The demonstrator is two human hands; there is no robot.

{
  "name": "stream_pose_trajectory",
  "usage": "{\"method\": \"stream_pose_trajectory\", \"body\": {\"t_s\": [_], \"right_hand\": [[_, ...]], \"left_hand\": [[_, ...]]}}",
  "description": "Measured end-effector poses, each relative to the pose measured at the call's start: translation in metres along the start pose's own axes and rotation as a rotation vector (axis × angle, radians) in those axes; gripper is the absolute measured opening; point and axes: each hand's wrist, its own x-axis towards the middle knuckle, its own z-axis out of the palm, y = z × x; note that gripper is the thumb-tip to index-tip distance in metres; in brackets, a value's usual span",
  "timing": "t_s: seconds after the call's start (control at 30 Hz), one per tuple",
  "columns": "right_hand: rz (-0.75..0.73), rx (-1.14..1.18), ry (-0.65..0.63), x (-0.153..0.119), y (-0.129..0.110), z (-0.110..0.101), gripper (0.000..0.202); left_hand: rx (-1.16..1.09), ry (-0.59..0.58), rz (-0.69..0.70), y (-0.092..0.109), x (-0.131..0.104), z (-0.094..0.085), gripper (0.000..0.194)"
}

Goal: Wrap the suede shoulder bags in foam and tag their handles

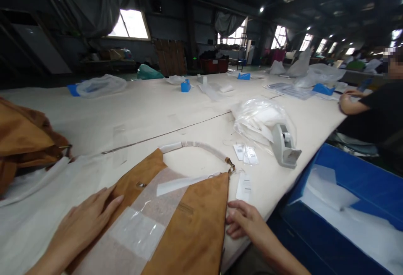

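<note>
A brown bag (201, 216) lies on the pale table, a translucent sheet (138, 224) across its middle and its handle (204, 145) wrapped in white. My left hand (86, 220) rests on the bag's left side, fingers extended and thumb apart. At the bag's right edge is my right hand (244, 220), its fingers loosely bent and apart, with nothing visible in them. White tags (244, 187) lie beside the handle's right end, near its metal clasp.
A grey tape dispenser (285, 147) stands right of a clear plastic bundle (258, 117). More brown bags (28, 140) lie at left. A blue bin (355, 182) holds white sheets beside the table's right edge. A person (374, 103) in dark clothing is beyond it.
</note>
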Motion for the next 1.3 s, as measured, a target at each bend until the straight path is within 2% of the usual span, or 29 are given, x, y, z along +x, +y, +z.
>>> {"method": "stream_pose_trajectory", "body": {"t_s": [0.1, 0.2, 0.27, 0.33, 0.4, 0.47, 0.53, 0.67, 0.77, 0.87, 0.97, 1.07, 1.13, 1.2, 1.23, 1.3], "right_hand": [[-0.137, -0.103, -0.073, 0.001, 0.005, 0.023, 0.055], [-0.178, -0.293, -0.084, 0.001, -0.006, 0.014, 0.041], [-0.318, -0.459, 0.050, 0.006, -0.020, -0.006, 0.040], [-0.546, -0.636, 0.280, 0.018, -0.035, -0.031, 0.031], [-0.679, -0.798, 0.456, 0.035, -0.045, -0.051, 0.027], [-0.661, -0.956, 0.509, 0.052, -0.050, -0.062, 0.027], [-0.588, -1.094, 0.473, 0.063, -0.050, -0.065, 0.021], [-0.541, -1.204, 0.373, 0.059, -0.045, -0.056, 0.005], [-0.516, -1.111, 0.283, 0.046, -0.037, -0.045, 0.006], [-0.513, -0.930, 0.170, 0.041, -0.025, -0.033, 0.009], [-0.509, -0.830, 0.129, 0.041, -0.017, -0.024, 0.009], [-0.463, -0.794, 0.091, 0.039, -0.014, -0.024, 0.006], [-0.455, -0.768, 0.055, 0.036, -0.016, -0.031, 0.011], [-0.491, -0.721, 0.064, 0.036, -0.022, -0.047, 0.018], [-0.529, -0.692, 0.111, 0.039, -0.027, -0.058, 0.020], [-0.645, -0.656, 0.297, 0.050, -0.041, -0.086, 0.023]], "left_hand": [[-0.065, -0.029, 0.039, 0.026, 0.010, -0.004, 0.053], [-0.203, -0.119, 0.135, 0.081, 0.014, -0.009, 0.050], [-0.239, -0.204, 0.212, 0.124, 0.012, -0.006, 0.052], [-0.257, -0.281, 0.295, 0.166, 0.009, 0.003, 0.051], [-0.244, -0.374, 0.360, 0.206, 0.007, 0.015, 0.047], [-0.205, -0.460, 0.387, 0.242, 0.007, 0.028, 0.044], [-0.175, -0.492, 0.382, 0.273, 0.009, 0.043, 0.040], [-0.129, -0.480, 0.302, 0.314, 0.012, 0.073, 0.042], [-0.117, -0.464, 0.239, 0.326, 0.011, 0.094, 0.041], [-0.123, -0.444, 0.201, 0.326, 0.010, 0.109, 0.034], [-0.159, -0.437, 0.193, 0.318, 0.008, 0.114, 0.023], [-0.245, -0.456, 0.201, 0.308, 0.006, 0.113, 0.020], [-0.328, -0.484, 0.210, 0.301, 0.004, 0.113, 0.020], [-0.455, -0.513, 0.195, 0.295, 0.002, 0.114, 0.020], [-0.520, -0.528, 0.177, 0.293, 0.001, 0.115, 0.021], [-0.613, -0.553, 0.136, 0.289, -0.001, 0.118, 0.021]]}}
